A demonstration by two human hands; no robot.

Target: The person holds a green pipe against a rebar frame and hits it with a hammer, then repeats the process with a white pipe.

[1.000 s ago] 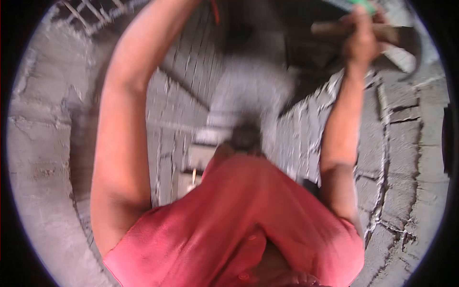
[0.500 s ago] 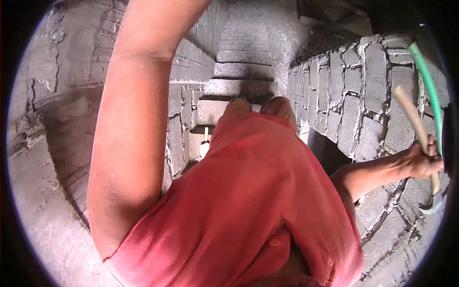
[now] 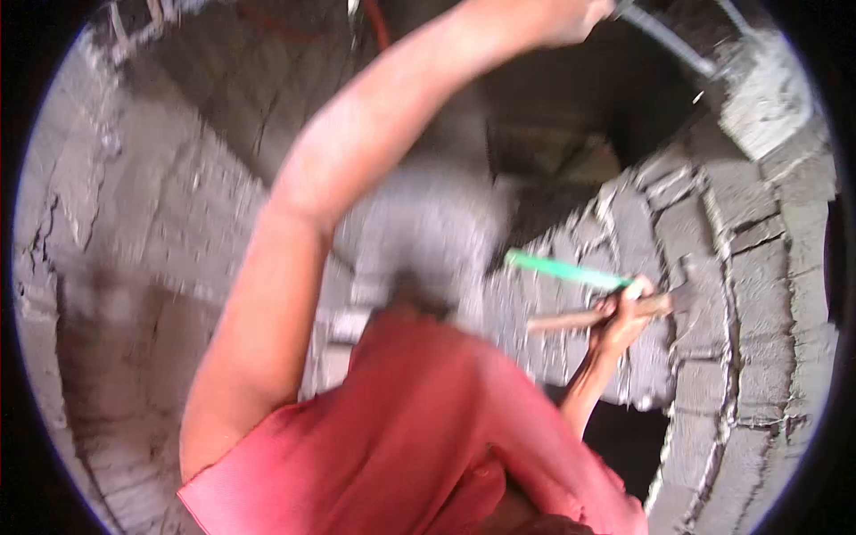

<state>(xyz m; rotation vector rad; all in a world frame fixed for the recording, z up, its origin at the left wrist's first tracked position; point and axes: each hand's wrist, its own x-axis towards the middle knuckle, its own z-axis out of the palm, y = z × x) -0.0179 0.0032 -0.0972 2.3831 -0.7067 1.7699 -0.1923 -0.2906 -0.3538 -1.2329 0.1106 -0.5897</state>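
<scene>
My right hand (image 3: 626, 314) is closed around the wooden handle of a hammer (image 3: 563, 321) and a long green strip (image 3: 571, 269). The hammer's dark metal head points right, in front of the brick wall (image 3: 691, 232); the handle's free end and the green strip both point left. My left arm reaches up across the view. At the top edge, my left hand (image 3: 580, 20) is blurred and partly cut off, right by the end of a grey metal rod (image 3: 669, 40); I cannot tell whether its fingers hold it.
Rough mortared brickwork rises on the right, with a dark opening (image 3: 624, 446) low in it. A plastered wall (image 3: 152, 205) stands on the left. Blurred steps (image 3: 419, 232) lie ahead, with a dark space beyond. A pale concrete lump (image 3: 767, 98) is at upper right.
The view has tilted up and the steps have blurred. My right hand, with hammer and green strip, has moved left in view, the strip swinging nearly level. My left hand has come into view.
</scene>
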